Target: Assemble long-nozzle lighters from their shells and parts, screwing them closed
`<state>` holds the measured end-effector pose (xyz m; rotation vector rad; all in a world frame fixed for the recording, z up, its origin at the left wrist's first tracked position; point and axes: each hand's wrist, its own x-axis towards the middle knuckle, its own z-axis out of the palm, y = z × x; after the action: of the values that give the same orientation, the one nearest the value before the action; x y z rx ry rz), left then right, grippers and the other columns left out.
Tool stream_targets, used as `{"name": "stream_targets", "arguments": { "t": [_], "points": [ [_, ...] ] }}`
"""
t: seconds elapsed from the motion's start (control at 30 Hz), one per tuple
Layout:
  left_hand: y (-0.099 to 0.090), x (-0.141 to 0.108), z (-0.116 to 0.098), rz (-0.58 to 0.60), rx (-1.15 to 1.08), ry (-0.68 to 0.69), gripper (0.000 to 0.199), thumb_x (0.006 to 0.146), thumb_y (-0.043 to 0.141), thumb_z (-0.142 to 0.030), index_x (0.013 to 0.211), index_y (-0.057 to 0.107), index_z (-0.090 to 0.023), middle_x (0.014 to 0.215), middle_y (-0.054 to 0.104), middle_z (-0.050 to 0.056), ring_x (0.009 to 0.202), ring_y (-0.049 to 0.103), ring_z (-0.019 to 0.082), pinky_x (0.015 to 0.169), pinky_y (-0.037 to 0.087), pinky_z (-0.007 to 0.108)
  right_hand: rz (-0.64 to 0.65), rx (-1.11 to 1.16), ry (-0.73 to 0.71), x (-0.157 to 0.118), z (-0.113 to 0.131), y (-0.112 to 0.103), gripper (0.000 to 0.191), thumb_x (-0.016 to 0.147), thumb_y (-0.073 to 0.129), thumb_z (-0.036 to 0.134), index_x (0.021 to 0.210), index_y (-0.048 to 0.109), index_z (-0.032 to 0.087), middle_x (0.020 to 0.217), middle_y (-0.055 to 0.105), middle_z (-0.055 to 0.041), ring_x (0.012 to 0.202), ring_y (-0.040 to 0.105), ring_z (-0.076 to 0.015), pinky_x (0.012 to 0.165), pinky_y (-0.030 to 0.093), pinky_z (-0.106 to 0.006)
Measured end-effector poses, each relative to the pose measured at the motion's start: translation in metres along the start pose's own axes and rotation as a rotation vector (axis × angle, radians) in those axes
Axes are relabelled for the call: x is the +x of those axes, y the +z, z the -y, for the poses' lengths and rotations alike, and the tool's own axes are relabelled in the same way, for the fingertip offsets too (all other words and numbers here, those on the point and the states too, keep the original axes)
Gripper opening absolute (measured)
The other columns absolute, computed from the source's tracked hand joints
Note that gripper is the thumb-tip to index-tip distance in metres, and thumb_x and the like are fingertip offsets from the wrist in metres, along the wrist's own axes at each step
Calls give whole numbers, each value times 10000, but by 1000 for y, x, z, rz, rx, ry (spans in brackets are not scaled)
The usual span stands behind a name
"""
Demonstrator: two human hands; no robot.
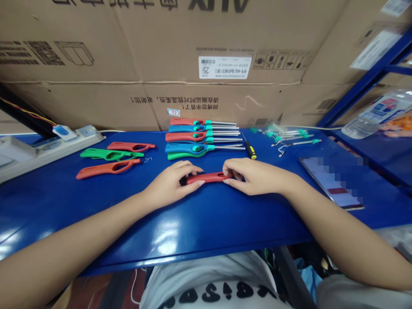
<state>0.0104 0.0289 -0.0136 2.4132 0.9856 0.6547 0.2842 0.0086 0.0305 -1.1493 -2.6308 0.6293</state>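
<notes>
Between my two hands lies a red lighter handle (209, 177), held level just above or on the blue table; which of these I cannot tell. My left hand (174, 182) grips its left end between thumb and fingers. At the other end, by the trigger opening, my right hand (249, 175) pinches it with curled fingers. No metal tube shows on this handle. Behind my hands is a stack of long-nosed lighters (189, 137) in red, blue and green, their metal tubes pointing right. A black and yellow screwdriver (251, 150) rests beside those tubes.
Loose red, green and orange handles (109, 168) lie to the left, near a white power strip (54, 146). Several metal tubes with green ends and wires (289, 136) are at the back right. A phone (331, 182) lies at right. Cardboard (154, 101) stands behind the table (135, 240).
</notes>
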Motion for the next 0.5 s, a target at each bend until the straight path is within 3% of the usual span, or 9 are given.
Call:
{"name": "stream_targets", "arguments": {
  "t": [0.5],
  "points": [
    [0, -1, 0, -16, -5, 20, 308, 895, 693, -414, 1141, 696, -228, 985, 650, 25, 829, 623, 167, 799, 521, 313, 21, -61, 8, -1, -3, 4, 94, 887, 624, 218, 947, 559, 184, 915, 635, -39, 717, 523, -153, 651, 363, -261]
  ]
}}
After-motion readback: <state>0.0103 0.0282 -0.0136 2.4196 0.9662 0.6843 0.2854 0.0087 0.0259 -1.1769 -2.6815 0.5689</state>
